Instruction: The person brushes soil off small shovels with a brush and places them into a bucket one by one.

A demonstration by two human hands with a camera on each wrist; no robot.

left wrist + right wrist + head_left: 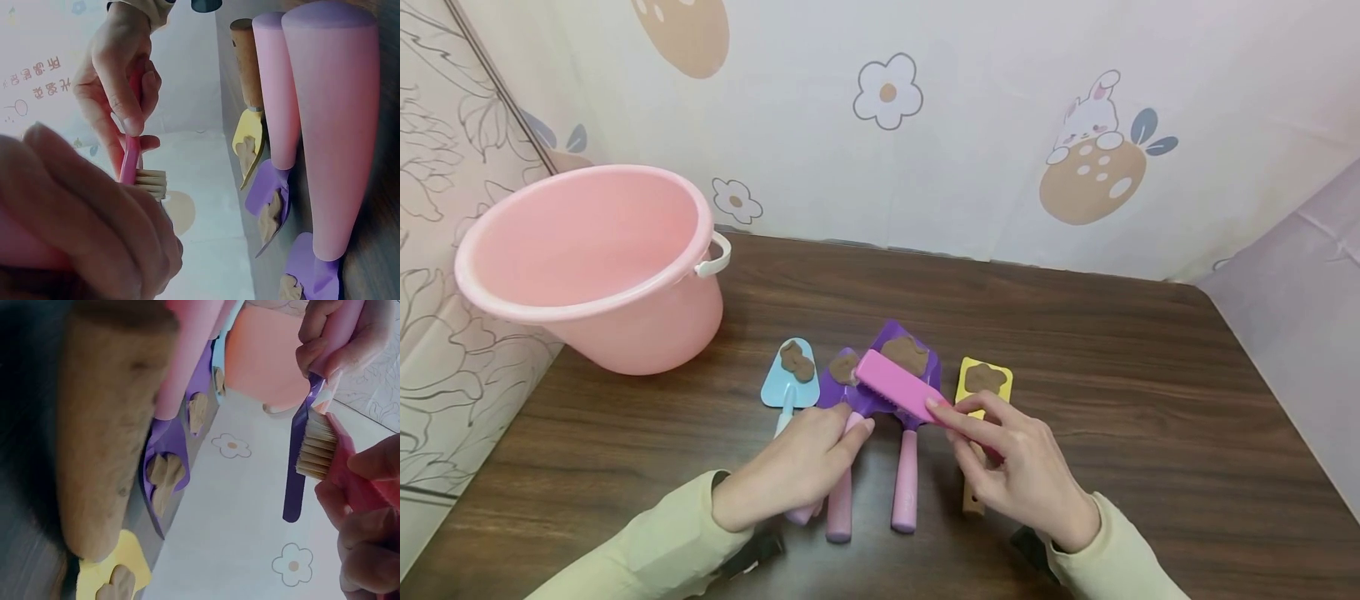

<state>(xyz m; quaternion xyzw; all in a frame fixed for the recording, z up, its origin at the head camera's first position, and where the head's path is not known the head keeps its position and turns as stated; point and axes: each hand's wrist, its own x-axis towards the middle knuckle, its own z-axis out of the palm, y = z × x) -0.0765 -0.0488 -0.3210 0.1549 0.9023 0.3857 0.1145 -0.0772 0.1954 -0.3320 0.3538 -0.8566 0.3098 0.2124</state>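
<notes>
My left hand [801, 458] grips the pink handle [337, 340] of a purple garden tool [294, 487], held above the table. Its flat head shows edge-on in the right wrist view, so its full shape is unclear. My right hand [1022, 462] holds a pink brush [898, 385], and its pale bristles [317, 447] touch the purple head. Below lie a light blue shovel [771, 392], a purple trowel [827, 392], a larger purple shovel [887, 333] and a yellow shovel [1006, 383] with a wooden handle [115, 431]. Brown clay-like lumps [906, 354] rest on each.
A large pink bucket [651, 329] with a white handle [718, 254] stands at the back left of the dark wooden table [1112, 358]. Behind the table hangs a pale printed cloth [970, 142].
</notes>
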